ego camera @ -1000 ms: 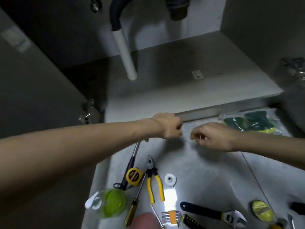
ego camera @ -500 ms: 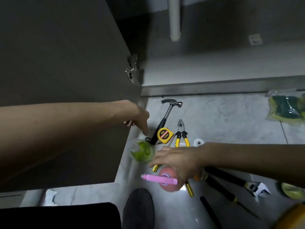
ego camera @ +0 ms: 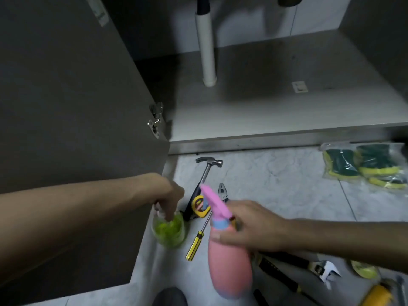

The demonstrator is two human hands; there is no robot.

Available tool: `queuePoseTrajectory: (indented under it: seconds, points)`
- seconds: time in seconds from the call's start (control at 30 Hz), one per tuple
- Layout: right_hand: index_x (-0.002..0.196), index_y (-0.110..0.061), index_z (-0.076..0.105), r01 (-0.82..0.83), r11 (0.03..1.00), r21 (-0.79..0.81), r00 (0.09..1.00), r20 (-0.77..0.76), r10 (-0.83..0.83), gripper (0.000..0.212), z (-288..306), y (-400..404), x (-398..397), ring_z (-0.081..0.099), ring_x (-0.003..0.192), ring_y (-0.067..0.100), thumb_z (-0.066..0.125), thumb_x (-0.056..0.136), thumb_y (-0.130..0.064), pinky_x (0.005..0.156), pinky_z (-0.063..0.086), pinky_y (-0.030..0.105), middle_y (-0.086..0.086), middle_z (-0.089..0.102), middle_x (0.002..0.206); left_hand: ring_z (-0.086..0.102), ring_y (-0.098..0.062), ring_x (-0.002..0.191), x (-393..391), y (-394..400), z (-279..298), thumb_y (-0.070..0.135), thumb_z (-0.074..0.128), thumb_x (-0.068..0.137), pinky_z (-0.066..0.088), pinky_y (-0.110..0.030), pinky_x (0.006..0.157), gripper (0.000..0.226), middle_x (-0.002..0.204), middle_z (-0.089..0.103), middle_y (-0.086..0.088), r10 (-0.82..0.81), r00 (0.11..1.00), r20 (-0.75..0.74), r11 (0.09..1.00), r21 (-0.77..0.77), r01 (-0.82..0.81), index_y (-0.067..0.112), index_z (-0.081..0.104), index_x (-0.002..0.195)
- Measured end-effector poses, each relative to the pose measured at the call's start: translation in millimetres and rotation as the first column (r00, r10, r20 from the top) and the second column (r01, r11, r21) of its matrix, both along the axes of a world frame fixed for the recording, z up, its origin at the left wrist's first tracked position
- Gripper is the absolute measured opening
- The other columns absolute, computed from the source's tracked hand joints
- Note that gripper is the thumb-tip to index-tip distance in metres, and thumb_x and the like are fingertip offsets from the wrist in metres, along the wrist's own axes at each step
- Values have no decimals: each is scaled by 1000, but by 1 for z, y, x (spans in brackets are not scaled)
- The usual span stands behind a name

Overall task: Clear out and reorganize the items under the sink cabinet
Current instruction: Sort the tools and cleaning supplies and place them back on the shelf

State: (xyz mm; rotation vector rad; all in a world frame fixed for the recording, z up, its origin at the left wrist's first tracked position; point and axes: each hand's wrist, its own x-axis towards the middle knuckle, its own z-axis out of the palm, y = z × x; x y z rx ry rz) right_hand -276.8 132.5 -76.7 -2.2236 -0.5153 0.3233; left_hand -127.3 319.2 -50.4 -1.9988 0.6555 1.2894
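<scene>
While both hands grip spray bottles on the floor, the sink cabinet stands open with its shelf bare.

At left, the open cabinet door hangs just beside the green spray bottle, a clear one with green inside; the left hand reaches down from above and closes its fingers on the top of it. Beyond it a hammer, a yellow tape measure, pliers and a yellow-handled screwdriver lie close together on the pale tiles. The right hand wraps around the neck of the pink spray bottle, tilted, pink nozzle pointing up-left. Behind the right forearm lies an adjustable wrench; a bag of green-and-yellow sponges rests far right near the cabinet base.
</scene>
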Motion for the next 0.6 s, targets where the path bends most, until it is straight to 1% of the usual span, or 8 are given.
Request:
queuePoseTrajectory:
  seconds: [0.07,0.13,0.2,0.27,0.37,0.43,0.47,0.6]
  points:
    - [85,-21,57,192,981,16,981,36,-193,54,8,-28,21,57,73,17,50,80,-74,68,47,37,-2,62,80,48,-14,49,18,-17,16,22,71,85,39,-23,46,27,73,66,-7,34,997,-65,999,-8,-34,11,60,63]
    - [84,-22,59,364,932,7,927,92,-363,52,10,-61,43,58,69,17,49,82,-74,63,47,40,-2,63,77,47,-14,51,37,-32,33,25,72,86,36,-20,43,19,85,70,-10,83,992,-99,994,-63,-90,9,66,76]
    - [83,-27,59,506,862,-7,854,138,-501,41,4,-96,61,59,68,15,54,88,-67,61,46,39,-6,63,77,45,-14,51,54,-46,47,28,76,85,35,-18,42,21,83,71,-9,144,984,-101,967,-196,-162,8,71,86]
    - [90,-26,62,612,790,-34,786,136,-603,32,-7,-127,74,62,74,19,61,92,-58,66,49,39,-2,67,83,45,-14,50,68,-63,55,29,80,83,36,-19,42,28,77,71,-6,210,974,-81,909,-350,-225,4,76,92]
    - [86,-25,64,690,723,-44,724,60,-687,26,-24,-157,82,63,76,15,69,90,-50,68,50,33,-6,68,82,46,-12,46,79,-98,53,29,79,83,36,-19,40,27,69,67,-3,247,969,1,828,-520,-210,4,77,94]
    - [78,-27,61,712,702,-21,702,29,-711,24,-34,-165,81,58,66,-2,73,87,-46,59,43,15,-12,64,72,47,-16,46,82,-125,49,28,77,83,38,-18,39,27,65,62,-3,243,967,82,792,-592,-149,2,76,92]
    - [76,-26,60,717,697,-19,697,33,-716,25,-38,-167,80,56,62,-5,75,86,-43,56,41,12,-13,61,68,48,-17,47,83,-138,46,27,76,82,39,-20,41,25,63,60,-4,243,963,116,778,-617,-122,2,75,88]
    - [73,-34,55,681,732,-32,732,25,-681,25,-51,-168,80,55,68,-3,78,82,-39,58,40,11,-15,60,73,53,-19,50,88,-175,27,28,76,79,45,-27,51,26,59,60,-3,279,949,145,742,-660,-117,9,65,65]
